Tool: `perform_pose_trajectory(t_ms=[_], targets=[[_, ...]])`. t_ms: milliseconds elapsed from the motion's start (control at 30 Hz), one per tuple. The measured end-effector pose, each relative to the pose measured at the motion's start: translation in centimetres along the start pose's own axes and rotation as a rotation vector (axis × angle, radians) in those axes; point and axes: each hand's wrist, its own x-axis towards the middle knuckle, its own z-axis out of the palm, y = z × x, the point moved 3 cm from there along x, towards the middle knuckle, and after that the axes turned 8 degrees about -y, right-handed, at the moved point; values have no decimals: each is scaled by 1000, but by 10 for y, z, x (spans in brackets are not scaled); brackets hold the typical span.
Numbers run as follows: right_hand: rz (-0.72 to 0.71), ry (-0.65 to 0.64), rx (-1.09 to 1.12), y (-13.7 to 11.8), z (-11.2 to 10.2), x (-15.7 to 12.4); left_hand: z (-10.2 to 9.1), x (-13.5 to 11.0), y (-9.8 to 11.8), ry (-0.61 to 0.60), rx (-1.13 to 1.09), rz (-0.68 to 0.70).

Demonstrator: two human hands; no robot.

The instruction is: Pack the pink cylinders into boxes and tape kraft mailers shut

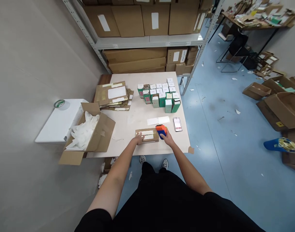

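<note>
A flat brown cardboard box (pixel 151 140) with white strips on its top lies near the table's front edge. My left hand (pixel 138 139) rests on the box's left end, fingers apart and thumb stretched out. At the other end, my right hand (pixel 167 138) is closed around an orange and blue tape dispenser (pixel 162 129), tilted against or just over the box's right end; contact is hard to make out. Behind the box lies a white paper strip (pixel 158 120). To the right of that strip is a small pale pack (pixel 177 124).
Several green and white boxes (pixel 162 100) stand at the table's back right. Flattened cardboard (pixel 113 95) is stacked at back left. An open carton (pixel 101 132) of white paper stands at left, near a tape roll (pixel 59 103). A shelf (pixel 149 42) rises behind.
</note>
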Motion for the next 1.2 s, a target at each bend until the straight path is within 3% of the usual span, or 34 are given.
perform_pose_trajectory(t_ms=[100, 233, 333, 467, 600, 700, 833, 1000, 1200], targets=[[-10, -127, 186, -30, 30, 20, 0, -1, 1, 26, -87, 6], [68, -289, 331, -41, 58, 26, 2, -10, 2, 96, -189, 18], [97, -310, 361, -37, 61, 22, 7, -19, 1, 144, -258, 32], [91, -313, 340, -38, 56, 18, 5, -31, -3, 305, -461, 66], [78, -368, 325, -39, 54, 18, -12, -49, -6, 599, -708, 18], [66, -405, 319, -38, 52, 17, -35, -63, 5, 725, -855, 118], [63, -424, 303, -40, 50, 15, -68, -72, 34, 598, -840, 344], [47, -444, 269, -46, 48, 10, -87, -73, 59, 376, -808, 436], [36, -450, 262, -47, 47, 7, -91, -78, 69, 382, -749, 432]])
